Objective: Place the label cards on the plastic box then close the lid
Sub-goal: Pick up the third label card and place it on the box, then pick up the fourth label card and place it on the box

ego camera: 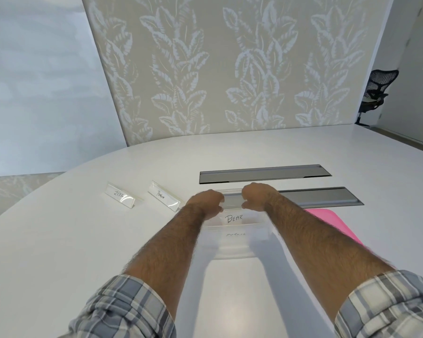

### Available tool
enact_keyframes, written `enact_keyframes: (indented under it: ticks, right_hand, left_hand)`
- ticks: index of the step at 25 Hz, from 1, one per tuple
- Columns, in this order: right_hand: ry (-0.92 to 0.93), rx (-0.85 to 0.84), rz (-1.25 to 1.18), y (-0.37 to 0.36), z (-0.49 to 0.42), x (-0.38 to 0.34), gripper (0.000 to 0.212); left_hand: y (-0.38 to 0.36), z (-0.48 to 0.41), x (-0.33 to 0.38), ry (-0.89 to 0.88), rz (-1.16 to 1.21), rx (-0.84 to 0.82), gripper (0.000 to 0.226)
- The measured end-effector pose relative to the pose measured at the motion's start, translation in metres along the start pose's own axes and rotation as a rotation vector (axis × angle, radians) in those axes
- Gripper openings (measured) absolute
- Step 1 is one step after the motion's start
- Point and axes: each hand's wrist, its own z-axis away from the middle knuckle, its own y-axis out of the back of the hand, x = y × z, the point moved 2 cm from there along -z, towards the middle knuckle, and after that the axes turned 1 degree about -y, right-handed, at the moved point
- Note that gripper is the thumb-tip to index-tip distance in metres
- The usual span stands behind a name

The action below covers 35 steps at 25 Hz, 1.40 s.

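- Leftmost, the ZEBRA card (121,195) stands on the white table (59,240), well apart from the box, and is not yet packed.
- Just to its right, the PENGUIN card (164,195) also stands on the table, near the left hand but untouched, so it too is left to do.
- Next, the left hand (206,203) curls its fingers round the left end of the BEAR card (233,217), a clear holder held at the far side of the plastic box (235,250). I cannot tell whether it rests inside yet.
- Within the box, a faintly lettered card (235,234) shows through the near wall, so at least one seems already placed. I cannot read it.
- The right hand (255,197) clamps the holder's right end, thumb below and fingers curled over the top.
- Farthest right, the pink lid (332,223) lies flat on the table beside the box, partly behind the right forearm. I judge closing comes last, after the remaining cards go in.
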Motion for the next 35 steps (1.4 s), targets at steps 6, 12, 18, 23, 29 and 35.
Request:
enact_keyframes:
  ticks: [6,12,18,23,29,35]
  right_hand:
    - [0.009,0.090,-0.038,0.031,0.008,-0.022,0.046]
    - [0.084,0.183,-0.090,0.064,0.014,-0.079,0.065]
    - [0.114,0.287,-0.173,0.095,0.010,-0.154,0.081]
    - [0.092,0.279,-0.149,0.105,-0.014,-0.222,0.080]
    - [0.058,0.267,-0.129,0.111,-0.048,-0.303,0.081]
    - [0.019,0.237,-0.134,0.106,-0.072,-0.350,0.077]
  left_hand:
    - [0.043,0.034,-0.014,-0.090,0.011,0.270,0.037]
    - [0.064,0.083,-0.072,-0.021,-0.051,0.305,0.047]
    - [0.084,0.133,-0.158,0.080,-0.065,0.301,0.053]
    - [0.093,0.159,-0.251,0.114,-0.076,0.267,0.057]
    - [0.099,0.168,-0.343,0.094,-0.073,0.256,0.061]
    - [0.096,0.164,-0.395,0.039,-0.078,0.219,0.062]
